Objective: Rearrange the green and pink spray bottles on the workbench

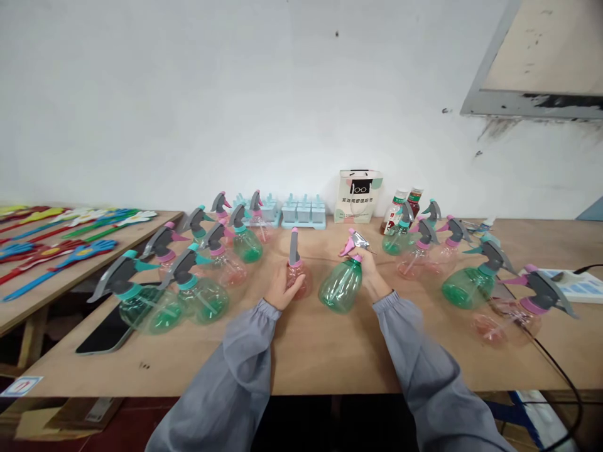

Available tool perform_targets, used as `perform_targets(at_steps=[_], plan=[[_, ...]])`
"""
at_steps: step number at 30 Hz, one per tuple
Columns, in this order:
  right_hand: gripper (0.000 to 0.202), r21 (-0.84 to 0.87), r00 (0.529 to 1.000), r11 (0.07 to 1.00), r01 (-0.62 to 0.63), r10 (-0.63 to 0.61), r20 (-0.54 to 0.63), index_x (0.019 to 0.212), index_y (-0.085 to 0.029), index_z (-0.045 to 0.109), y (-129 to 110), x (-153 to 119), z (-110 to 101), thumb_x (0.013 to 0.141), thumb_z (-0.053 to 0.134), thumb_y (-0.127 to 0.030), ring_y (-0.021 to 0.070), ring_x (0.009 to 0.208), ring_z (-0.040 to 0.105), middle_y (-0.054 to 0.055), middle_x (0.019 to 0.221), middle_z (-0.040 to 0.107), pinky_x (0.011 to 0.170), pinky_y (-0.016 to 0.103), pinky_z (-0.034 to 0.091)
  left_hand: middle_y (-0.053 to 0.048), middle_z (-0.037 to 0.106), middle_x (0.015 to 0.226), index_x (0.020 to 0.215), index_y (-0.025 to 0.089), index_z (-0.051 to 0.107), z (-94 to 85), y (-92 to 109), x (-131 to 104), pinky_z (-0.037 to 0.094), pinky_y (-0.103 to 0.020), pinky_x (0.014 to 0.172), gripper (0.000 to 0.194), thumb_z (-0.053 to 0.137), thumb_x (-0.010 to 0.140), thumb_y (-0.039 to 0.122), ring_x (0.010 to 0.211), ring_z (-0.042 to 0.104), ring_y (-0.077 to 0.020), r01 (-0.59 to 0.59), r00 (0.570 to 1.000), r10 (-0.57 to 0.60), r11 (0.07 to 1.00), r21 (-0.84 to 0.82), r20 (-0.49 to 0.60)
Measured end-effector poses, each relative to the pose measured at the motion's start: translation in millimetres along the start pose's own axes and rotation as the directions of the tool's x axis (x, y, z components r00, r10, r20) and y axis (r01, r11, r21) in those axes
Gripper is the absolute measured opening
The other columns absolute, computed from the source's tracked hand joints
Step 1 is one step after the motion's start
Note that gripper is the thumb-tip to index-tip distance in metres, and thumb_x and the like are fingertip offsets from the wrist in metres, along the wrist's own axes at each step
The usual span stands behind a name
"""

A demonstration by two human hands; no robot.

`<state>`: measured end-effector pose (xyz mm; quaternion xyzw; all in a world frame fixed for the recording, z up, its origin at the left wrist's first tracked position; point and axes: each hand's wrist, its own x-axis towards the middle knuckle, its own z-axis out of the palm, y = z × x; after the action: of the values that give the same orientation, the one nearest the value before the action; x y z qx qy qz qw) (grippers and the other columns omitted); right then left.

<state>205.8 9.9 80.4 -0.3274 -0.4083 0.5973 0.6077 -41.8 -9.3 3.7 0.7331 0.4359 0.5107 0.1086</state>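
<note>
A white wall [188,94] rose behind the bench [330,364]. At frame centre, the right hand [370,271] had its fingers wrapped round the neck of a green bottle [340,285], the left hand [284,289] round a pink bottle [306,282]. Other spray bottles [206,301] crowded left and right. The translucent green bottle tilted; the pink bottle stood upright.

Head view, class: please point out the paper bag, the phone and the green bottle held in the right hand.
Paper bag [358,197]: head view, on its printed front.
Phone [104,333]: head view, on its dark screen.
Held green bottle [340,287]: head view, on its see-through body.
</note>
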Motion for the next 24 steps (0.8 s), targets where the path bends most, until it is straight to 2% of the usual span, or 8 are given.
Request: perform_targets(at_steps=[2,5,7,11,17,19,21,24], plan=[[0.020,0.001,1.000,1.000,-0.015,0.015,0.024,0.068,-0.022,0.062,-1,-2,1,0.048,0.063,-0.019,0.0113,0.054,0.055,-0.004,0.061,0.065,0.049,0.023,0.042,-0.013,0.066,0.114,0.124,0.019,0.053,-0.4,0,0,0.051,-0.047,0.099,0.044,0.060,0.089,0.045,0.110,0.065,-0.0283,0.004,1.000,-0.004,1.000,0.008,0.002],[0.027,-0.024,0.989,0.998,-0.064,0.066,0.133,0.075,-0.023,0.064,-4,-7,5,0.048,0.063,-0.020,0.0163,0.065,0.062,-0.001,0.070,0.070,0.056,0.026,0.045,-0.014,0.066,0.113,0.124,0.019,0.054,-0.9,1,-1,0.050,-0.047,0.100,0.044,0.060,0.090,0.046,0.110,0.064,-0.0286,0.017,1.000,-0.017,1.000,0.014,0.018],[0.028,-0.039,0.983,0.998,-0.049,0.055,0.177,0.076,-0.024,0.064,-6,-9,7,0.048,0.062,-0.021,0.0182,0.069,0.063,0.000,0.070,0.070,0.060,0.028,0.047,-0.014,0.067,0.113,0.123,0.019,0.054,-1.2,1,-2,0.050,-0.047,0.100,0.044,0.059,0.090,0.047,0.110,0.064,-0.0283,0.027,0.999,-0.027,1.000,0.012,0.027],[0.019,-0.040,0.993,0.999,0.032,-0.027,0.112,0.065,-0.023,0.060,-5,-9,8,0.047,0.056,-0.023,0.0156,0.059,0.057,-0.002,0.059,0.063,0.059,0.028,0.045,-0.014,0.066,0.115,0.125,0.019,0.053,-0.8,2,-3,0.049,-0.047,0.102,0.046,0.058,0.091,0.048,0.112,0.063,-0.0282,0.034,0.999,-0.034,0.999,0.014,0.027],[0.027,-0.102,0.979,0.993,-0.053,0.071,0.189,0.072,-0.024,0.066,-5,-14,15,0.046,0.059,-0.023,0.0192,0.065,0.062,0.001,0.070,0.071,0.059,0.029,0.046,-0.015,0.066,0.115,0.125,0.018,0.053,0.7,1,-3,0.048,-0.049,0.103,0.048,0.058,0.089,0.049,0.112,0.063,-0.0297,0.059,0.998,-0.059,0.998,0.020,0.030],[0.025,-0.079,0.988,0.997,-0.008,0.020,0.155,0.070,-0.025,0.065,-4,-14,16,0.046,0.058,-0.024,0.0203,0.067,0.063,0.000,0.068,0.070,0.063,0.031,0.049,-0.014,0.066,0.114,0.125,0.019,0.054,0.5,2,-3,0.048,-0.050,0.103,0.046,0.058,0.089,0.048,0.112,0.063,-0.0298,0.062,0.998,-0.062,0.998,0.023,0.033],[0.020,-0.060,0.997,0.997,0.051,-0.046,0.068,0.065,-0.025,0.062,-3,-13,16,0.046,0.058,-0.024,0.0190,0.065,0.061,-0.001,0.064,0.067,0.064,0.031,0.049,-0.014,0.066,0.113,0.124,0.019,0.054,0.0,3,-2,0.048,-0.049,0.103,0.045,0.059,0.089,0.048,0.113,0.063,-0.0296,0.059,0.998,-0.060,0.998,0.024,0.034],[0.018,-0.073,0.999,0.996,0.050,-0.049,0.019,0.065,-0.024,0.060,-1,-13,15,0.047,0.058,-0.024,0.0168,0.062,0.059,-0.001,0.063,0.066,0.060,0.029,0.047,-0.014,0.066,0.114,0.123,0.018,0.055,-1.3,4,-2,0.048,-0.048,0.103,0.045,0.059,0.089,0.047,0.112,0.063,-0.0290,0.053,0.998,-0.054,0.998,0.025,0.037]])
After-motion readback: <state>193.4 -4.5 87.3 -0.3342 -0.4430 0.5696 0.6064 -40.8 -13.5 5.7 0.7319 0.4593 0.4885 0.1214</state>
